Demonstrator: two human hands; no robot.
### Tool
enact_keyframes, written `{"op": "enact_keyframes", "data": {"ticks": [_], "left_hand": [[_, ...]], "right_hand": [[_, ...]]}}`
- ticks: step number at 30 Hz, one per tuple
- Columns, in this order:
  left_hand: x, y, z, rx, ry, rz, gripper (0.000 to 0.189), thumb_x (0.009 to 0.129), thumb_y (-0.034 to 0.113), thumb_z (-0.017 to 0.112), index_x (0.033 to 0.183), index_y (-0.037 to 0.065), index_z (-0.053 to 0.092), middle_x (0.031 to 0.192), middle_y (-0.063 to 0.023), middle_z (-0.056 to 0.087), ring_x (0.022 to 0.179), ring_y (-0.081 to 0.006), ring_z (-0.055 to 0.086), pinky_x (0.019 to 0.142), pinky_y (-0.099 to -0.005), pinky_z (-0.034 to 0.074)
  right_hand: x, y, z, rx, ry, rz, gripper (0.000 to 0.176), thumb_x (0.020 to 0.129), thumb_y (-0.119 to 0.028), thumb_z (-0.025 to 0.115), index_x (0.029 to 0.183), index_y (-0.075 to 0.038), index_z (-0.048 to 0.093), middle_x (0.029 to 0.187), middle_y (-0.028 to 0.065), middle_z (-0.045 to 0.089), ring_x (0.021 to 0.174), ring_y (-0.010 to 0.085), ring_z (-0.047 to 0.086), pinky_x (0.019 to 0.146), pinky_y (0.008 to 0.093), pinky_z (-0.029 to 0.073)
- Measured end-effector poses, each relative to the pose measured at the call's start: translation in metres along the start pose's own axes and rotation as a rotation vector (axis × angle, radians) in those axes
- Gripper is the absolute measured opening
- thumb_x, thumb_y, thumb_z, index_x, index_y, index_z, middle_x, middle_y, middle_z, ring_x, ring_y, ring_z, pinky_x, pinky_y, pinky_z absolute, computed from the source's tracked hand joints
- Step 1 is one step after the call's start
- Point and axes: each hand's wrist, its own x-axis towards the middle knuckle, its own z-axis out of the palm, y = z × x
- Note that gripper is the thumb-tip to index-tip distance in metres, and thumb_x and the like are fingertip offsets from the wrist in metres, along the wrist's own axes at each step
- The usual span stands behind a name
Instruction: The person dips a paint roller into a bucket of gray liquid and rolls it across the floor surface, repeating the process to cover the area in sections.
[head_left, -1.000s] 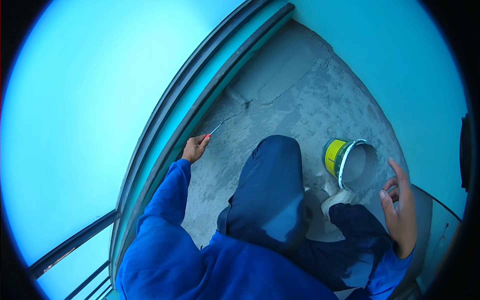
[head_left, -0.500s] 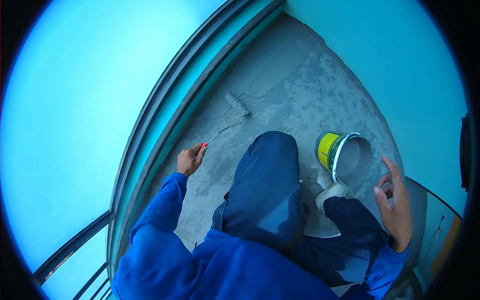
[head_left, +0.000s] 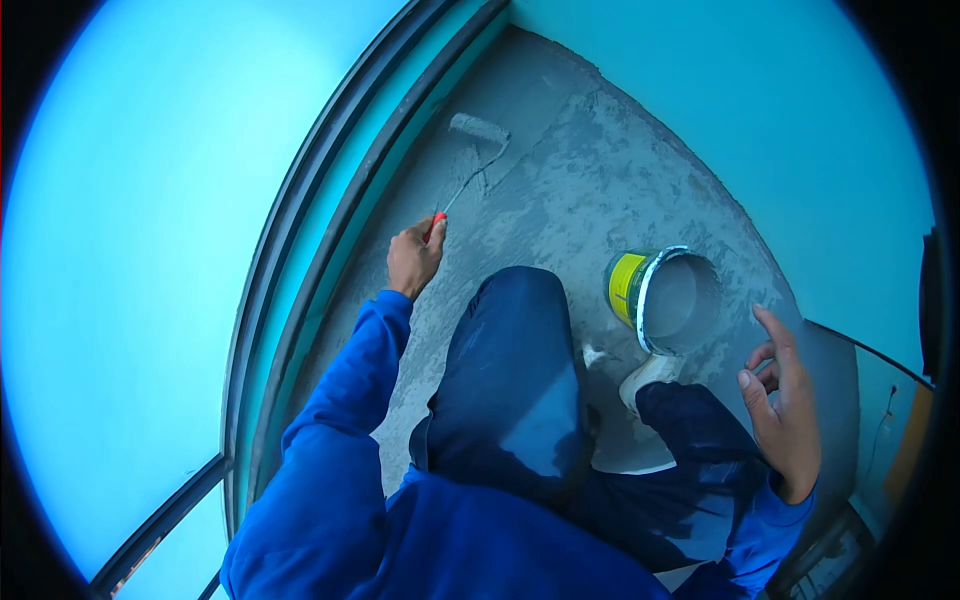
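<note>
My left hand (head_left: 414, 258) is closed around the red handle of a paint roller (head_left: 480, 128). The roller's sleeve is coated in grey and rests on the floor (head_left: 560, 160), which carries patchy wet grey coating. To the right of my knee stands a bucket (head_left: 682, 300) with a yellow label and a grey-smeared white rim, holding grey liquid. Just right of the bucket, my right hand (head_left: 785, 410) hovers with fingers apart and slightly curled, holding nothing.
A dark-framed window (head_left: 330, 170) curves along the left. On the right rises a turquoise wall (head_left: 740, 110). My shoe (head_left: 650, 375) is planted close below the bucket. An orange-brown panel (head_left: 905, 435) stands at the far right edge.
My left arm has reached farther forward, pushing the roller up the floor toward the far corner. The view has shifted a little; my right hand keeps almost the same pose.
</note>
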Motion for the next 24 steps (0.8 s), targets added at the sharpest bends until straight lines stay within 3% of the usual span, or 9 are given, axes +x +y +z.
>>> {"op": "enact_keyframes", "data": {"ticks": [9, 14, 18, 24], "left_hand": [[-0.032, 0.007, 0.054, 0.004, -0.09, 0.116, 0.034, 0.091, 0.037, 0.059, 0.109, 0.01, 0.072, 0.081, -0.0221, 0.068, 0.076, -0.0409, 0.067, 0.071, -0.0467, 0.052], [0.074, 0.076, 0.077, 0.113, -0.218, 0.306, 0.031, 0.092, 0.037, 0.059, 0.104, 0.012, 0.072, 0.083, -0.0197, 0.069, 0.079, -0.042, 0.066, 0.073, -0.0474, 0.053], [0.165, 0.119, 0.102, 0.2, -0.187, 0.423, 0.033, 0.09, 0.038, 0.061, 0.108, 0.013, 0.072, 0.091, -0.0193, 0.07, 0.087, -0.0385, 0.068, 0.077, -0.0456, 0.053], [0.216, 0.119, 0.096, 0.292, -0.283, 0.385, 0.037, 0.09, 0.041, 0.061, 0.114, 0.015, 0.071, 0.095, -0.0169, 0.071, 0.089, -0.0369, 0.068, 0.078, -0.044, 0.053]], "right_hand": [[-0.004, 0.011, -0.002, -0.004, -0.002, 0.017, 0.061, 0.088, -0.01, 0.062, 0.145, -0.007, 0.042, 0.091, 0.0072, 0.052, 0.066, 0.012, 0.051, 0.065, 0.0265, 0.045], [-0.005, 0.013, 0.001, -0.015, -0.002, 0.011, 0.058, 0.088, -0.008, 0.063, 0.143, -0.007, 0.044, 0.091, 0.0098, 0.054, 0.065, 0.0156, 0.053, 0.064, 0.0298, 0.047], [-0.008, 0.02, 0.003, -0.01, 0.004, 0.057, 0.058, 0.088, -0.008, 0.063, 0.143, -0.008, 0.044, 0.091, 0.0103, 0.054, 0.065, 0.0166, 0.054, 0.064, 0.0305, 0.047], [-0.014, 0.027, 0.006, -0.033, 0.01, 0.088, 0.06, 0.087, -0.009, 0.063, 0.144, -0.008, 0.043, 0.091, 0.0104, 0.053, 0.064, 0.0173, 0.053, 0.064, 0.0311, 0.047]]}}
